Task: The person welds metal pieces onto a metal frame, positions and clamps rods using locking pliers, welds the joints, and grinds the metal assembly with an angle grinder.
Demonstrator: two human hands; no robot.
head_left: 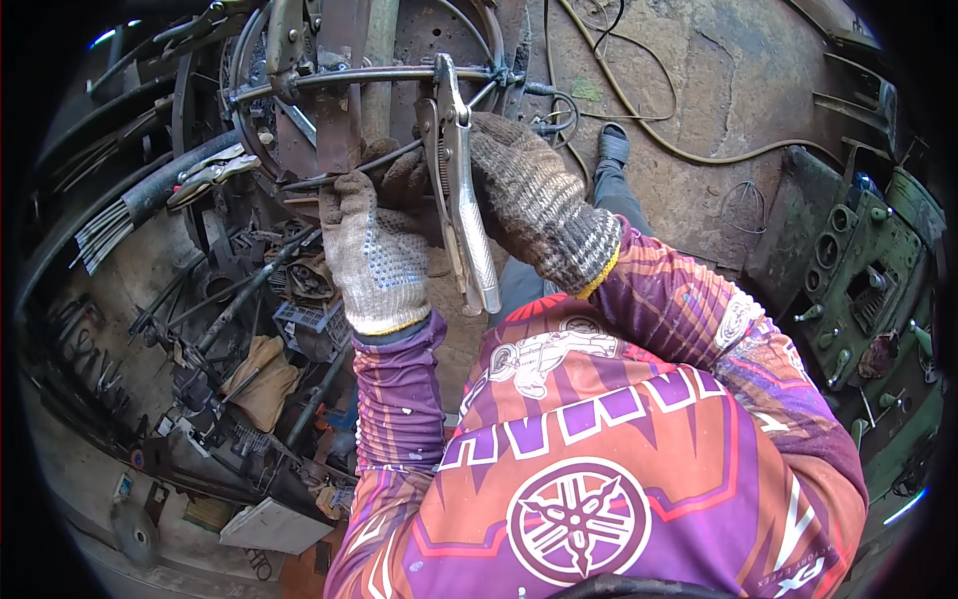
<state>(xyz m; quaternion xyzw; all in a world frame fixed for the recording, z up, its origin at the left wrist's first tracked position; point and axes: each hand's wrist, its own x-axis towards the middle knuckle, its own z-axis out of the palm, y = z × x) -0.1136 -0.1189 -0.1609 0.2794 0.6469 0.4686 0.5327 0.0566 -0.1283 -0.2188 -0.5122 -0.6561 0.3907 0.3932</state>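
Both hands wear knitted work gloves. My left hand (379, 255), in a pale glove with blue dots, is closed on the left part of a thin bent metal rod (407, 149), below a rusty flat bar (339, 120). My right hand (539, 190), in a darker grey-brown glove, is closed around the same rod from the right; its fingertips are partly hidden behind locking pliers (465, 200). The pliers' jaws sit at a straight crossbar (389, 74) of a round metal frame (239, 70), and their handles hang down between my hands.
Another clamp (286, 40) grips the frame's upper left. A tube of thin rods (105, 232) and further pliers (212, 175) lie at left, above cluttered scrap and tools. A cable (689, 155) crosses the floor on the right. A green machine (848, 290) stands at far right.
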